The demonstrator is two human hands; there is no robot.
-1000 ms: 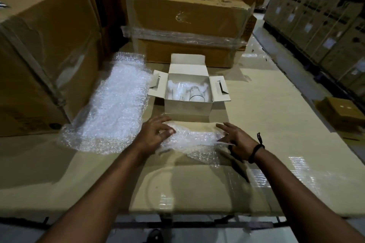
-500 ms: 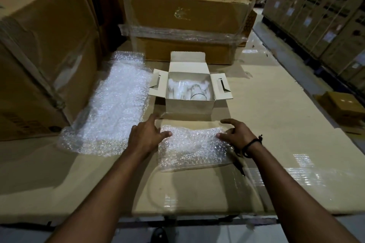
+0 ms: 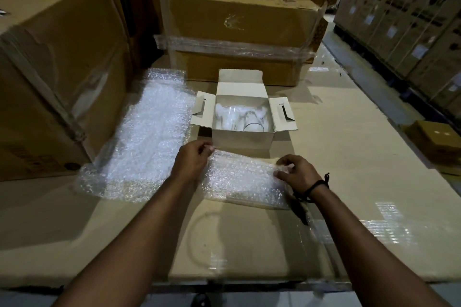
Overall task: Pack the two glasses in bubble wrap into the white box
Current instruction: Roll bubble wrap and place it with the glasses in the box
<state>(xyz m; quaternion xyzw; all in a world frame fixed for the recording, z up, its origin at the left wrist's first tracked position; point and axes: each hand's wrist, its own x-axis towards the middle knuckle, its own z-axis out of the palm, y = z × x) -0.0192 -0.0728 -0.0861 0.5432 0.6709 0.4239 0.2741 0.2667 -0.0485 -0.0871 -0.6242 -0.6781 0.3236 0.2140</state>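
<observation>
The white box (image 3: 240,141) stands open on the cardboard surface, flaps spread. Inside it I see two clear glasses (image 3: 240,118) amid white wrap. Just in front of the box lies a small sheet of bubble wrap (image 3: 243,183). My left hand (image 3: 190,163) pinches its far left corner. My right hand (image 3: 298,173), with a black wristband, pinches its far right corner. The sheet's far edge is lifted off the surface between my hands.
A larger sheet of bubble wrap (image 3: 149,137) lies left of the box. A big brown carton (image 3: 50,70) stands at the left, a taped carton (image 3: 239,32) behind the box. Stacked cartons (image 3: 409,22) line the right; a small carton (image 3: 436,137) sits lower right.
The crumpled small sheet has been spread flat. My hands moved from its sides to its far corners and now pinch them, lifting the far edge.
</observation>
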